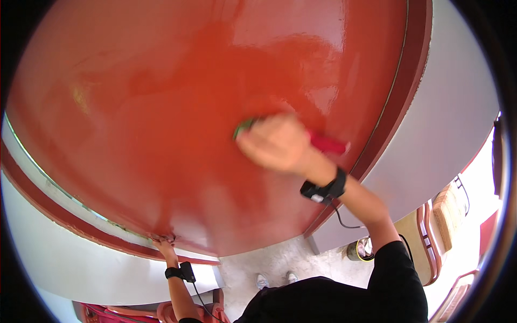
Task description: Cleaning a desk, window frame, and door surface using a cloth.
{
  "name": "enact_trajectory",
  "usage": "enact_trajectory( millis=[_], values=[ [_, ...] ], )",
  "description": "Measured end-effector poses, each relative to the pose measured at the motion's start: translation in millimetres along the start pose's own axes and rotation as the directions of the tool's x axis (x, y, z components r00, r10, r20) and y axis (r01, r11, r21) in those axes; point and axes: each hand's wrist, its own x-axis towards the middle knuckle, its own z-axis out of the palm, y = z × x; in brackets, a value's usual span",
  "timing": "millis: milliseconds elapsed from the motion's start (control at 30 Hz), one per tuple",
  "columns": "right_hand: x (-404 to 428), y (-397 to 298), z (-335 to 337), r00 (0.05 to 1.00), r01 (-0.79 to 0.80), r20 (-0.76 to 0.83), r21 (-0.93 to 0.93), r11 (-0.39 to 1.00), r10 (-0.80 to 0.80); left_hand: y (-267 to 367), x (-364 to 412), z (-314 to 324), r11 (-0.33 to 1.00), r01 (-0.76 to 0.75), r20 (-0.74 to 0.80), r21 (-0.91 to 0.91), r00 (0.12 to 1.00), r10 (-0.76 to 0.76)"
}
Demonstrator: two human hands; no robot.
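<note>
A glossy red door panel (169, 141) stands before me, with wet-looking sheen and light reflections. My right hand (274, 141), blurred, is closed around a tool against the middle of the panel. A green end shows beyond the fingers and a pinkish-red handle (331, 144) sticks out behind the hand; the exact kind of tool cannot be told. Low at the panel's left edge, my left hand (164, 245) touches the edge near the frame; its fingers are small and partly hidden in shadow. Both wrists wear black straps with small devices and cables.
A dark red door frame (404, 97) runs along the right, beside a grey-white wall (448, 80). On the concrete floor (254, 274) a bucket (359, 250) stands at lower right, near a wooden-edged piece of furniture (428, 242). Red chairs (161, 313) are at lower left.
</note>
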Motion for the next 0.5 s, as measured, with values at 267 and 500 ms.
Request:
enact_trajectory(
  millis=[267,500],
  values=[
    [-209.6,-109.2,2.3,0.777,0.038,0.489,0.592,0.805,-0.397,-20.9,25.3,-3.9,0.976,0.028,0.048,0.217,0.998,-0.039],
    [1.0,53.5,-45.5,0.925,0.122,0.358,0.039,0.992,-0.127,-26.7,36.9,-5.5,0.977,-0.078,0.077,0.199,0.995,0.064]
  ],
)
